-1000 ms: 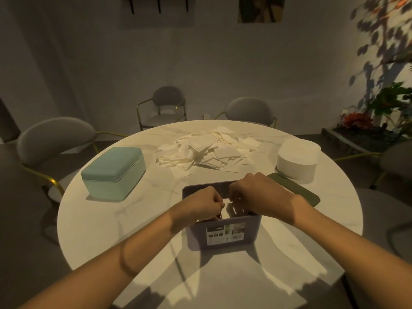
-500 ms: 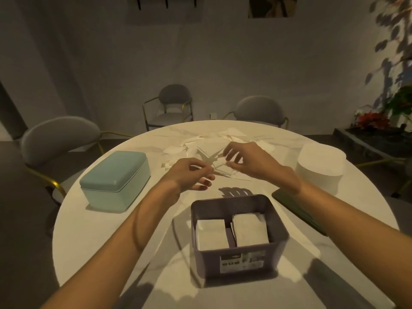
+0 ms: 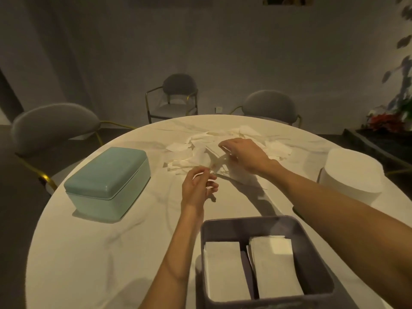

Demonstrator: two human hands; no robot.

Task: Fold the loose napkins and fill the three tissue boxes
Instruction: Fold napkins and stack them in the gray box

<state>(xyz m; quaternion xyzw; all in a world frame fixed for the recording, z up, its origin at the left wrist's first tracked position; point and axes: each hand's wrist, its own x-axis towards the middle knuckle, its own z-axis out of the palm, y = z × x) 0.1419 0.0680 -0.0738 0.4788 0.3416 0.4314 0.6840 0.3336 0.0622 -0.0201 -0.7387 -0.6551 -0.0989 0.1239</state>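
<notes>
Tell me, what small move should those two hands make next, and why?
Probably lift one napkin clear of the loose napkins and start folding it. The right hand already rests on the pile with its fingers on a sheet, the left hand waits just short of it, and the grey open box holds only two folded stacks.

Bare table [image 3: 133, 241] lies between the teal box [image 3: 107, 181], grey box [image 3: 265, 224] and napkin pile [image 3: 200, 157].

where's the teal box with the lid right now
In the head view the teal box sits lid-closed on the left side of the round table, left of the left hand.
</notes>
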